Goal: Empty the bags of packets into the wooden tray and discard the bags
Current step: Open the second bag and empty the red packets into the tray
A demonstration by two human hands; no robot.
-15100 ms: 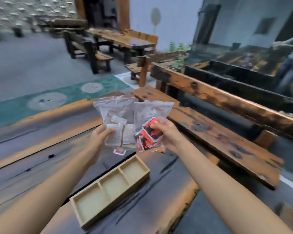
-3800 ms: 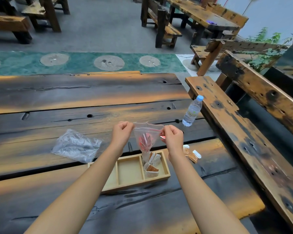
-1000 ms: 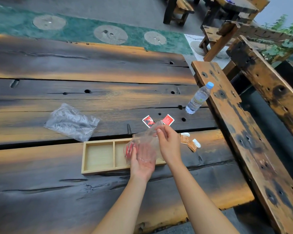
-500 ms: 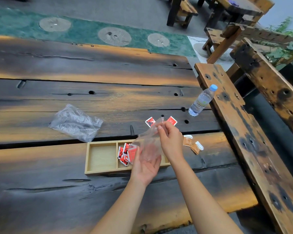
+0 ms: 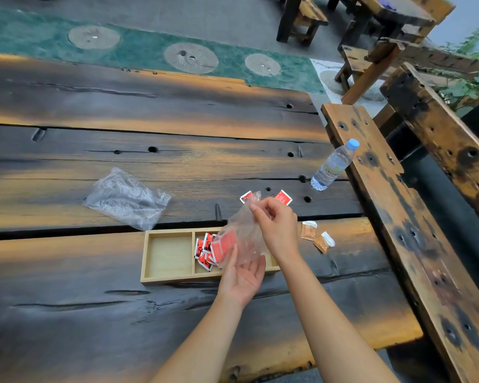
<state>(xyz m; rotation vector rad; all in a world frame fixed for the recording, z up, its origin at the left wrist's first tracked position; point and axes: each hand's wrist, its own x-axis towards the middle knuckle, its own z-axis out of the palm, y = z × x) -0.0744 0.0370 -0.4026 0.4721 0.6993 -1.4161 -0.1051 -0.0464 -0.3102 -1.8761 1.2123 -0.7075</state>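
Plank table (image 5: 177, 161), bag (image 5: 246, 233) slants mouth-down over the middle of the wooden tray (image 5: 177, 279), right hand (image 5: 280, 230) pinching its top, left hand (image 5: 242, 277) open underneath

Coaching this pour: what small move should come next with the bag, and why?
Probably tip the clear bag steeper with the right hand: red packets show inside it, its mouth over the wooden tray, middle compartment.

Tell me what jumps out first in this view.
Red packets lie in the middle compartment of the wooden tray, below a clear bag that the right hand pinches by its top, the left hand open under it. A crumpled bag lies on the table left of the tray; two stray packets lie beyond the hands.
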